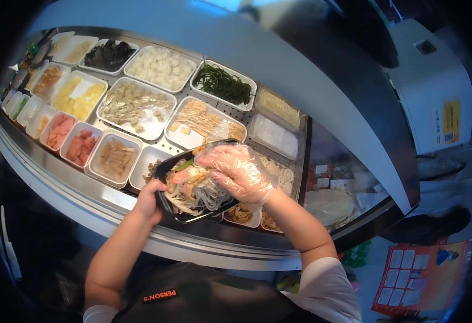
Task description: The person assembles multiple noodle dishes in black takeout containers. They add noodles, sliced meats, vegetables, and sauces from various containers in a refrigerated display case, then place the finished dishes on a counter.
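Note:
My bare left hand point(149, 203) grips the left side of a black plastic tray point(184, 218), thumb over its rim. The tray sits tilted over the front edge of the display counter. In it lie greyish noodles point(210, 198), pale mushroom-like strands, pink pieces and a bit of green. My right hand point(241, 171), in a clear plastic glove, is over the tray's far right part. Its fingers are bent and drawn together at the food; what they hold, if anything, is hidden.
White tubs fill the counter: tofu-skin strips point(206, 121), dark green seaweed strands point(224, 83), white balls point(160, 67), black fungus point(109, 55), yellow slices point(79, 96) and pink slices point(82, 146). A curved hood point(322, 91) overhangs the right side. A grey machine point(435, 81) stands beyond.

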